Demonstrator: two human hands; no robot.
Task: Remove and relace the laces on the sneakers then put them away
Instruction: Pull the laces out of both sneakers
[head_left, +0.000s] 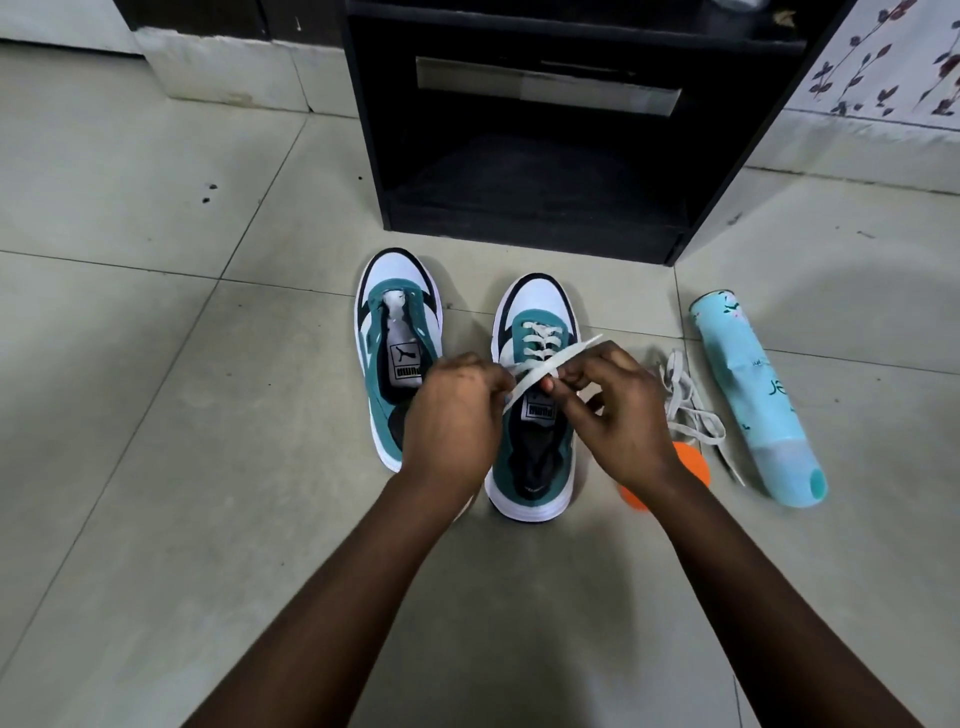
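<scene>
2 teal and white sneakers are stood side by side on the tiled floor (156, 415) before a black cabinet (545, 156); the left sneaker (384, 322) is unlaced; the right sneaker (535, 312) is partly laced; its white lace (540, 364) is pinched between the fingers of the left hand (452, 415) and right hand (618, 410); a loose lace (685, 405) is lain beside a teal spray can (753, 395).
</scene>
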